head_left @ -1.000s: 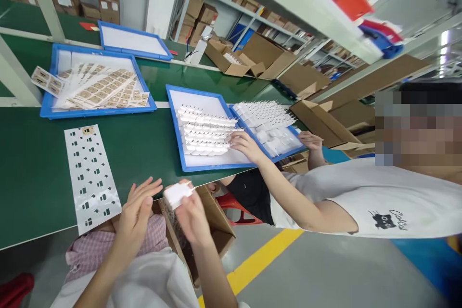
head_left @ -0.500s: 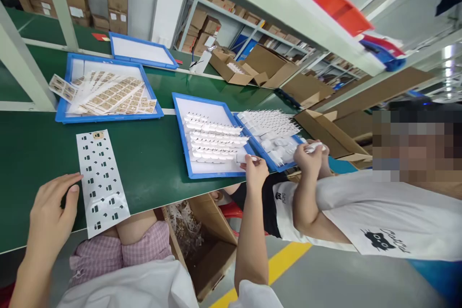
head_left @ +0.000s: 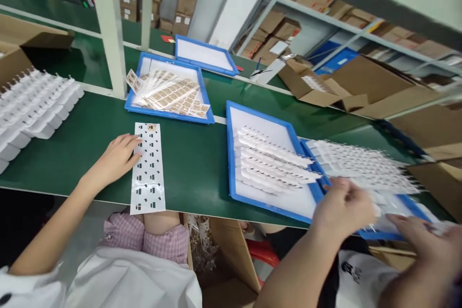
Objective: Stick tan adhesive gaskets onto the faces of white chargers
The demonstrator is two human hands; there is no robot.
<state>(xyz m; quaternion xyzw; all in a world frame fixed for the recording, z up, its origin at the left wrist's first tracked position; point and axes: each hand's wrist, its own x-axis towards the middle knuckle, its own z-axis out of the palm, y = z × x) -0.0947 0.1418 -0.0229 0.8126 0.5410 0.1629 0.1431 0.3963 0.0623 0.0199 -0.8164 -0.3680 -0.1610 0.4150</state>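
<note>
My left hand [head_left: 117, 156] lies at the left edge of a white sticker sheet [head_left: 146, 168], its fingers stretched out and the fingertips over the edge. Dark cut-out shapes cover the sheet, one tan sticker [head_left: 151, 127] sits at its top, and its lower end reaches the table's front edge. At the right, my right hand [head_left: 342, 207] is blurred, with curled fingers, between two blue-rimmed trays. What it holds is hidden. The left tray [head_left: 231, 163] carries rows of white pieces with thin pins [head_left: 274, 159]; more white pieces [head_left: 364, 166] fill the right one.
A co-worker's blurred hand [head_left: 426, 236] is close on the right. A tray [head_left: 130, 103] of tan sticker strips and another white-based tray [head_left: 205, 55] stand farther back. Rows of white pieces [head_left: 32, 110] lie far left. Posts [head_left: 106, 29] and open cartons [head_left: 382, 82] border the table.
The view has swung left, showing more white pieces at left. My left hand's fingertips are now over the sheet's edge. My right hand has moved from above the left tray toward the right tray.
</note>
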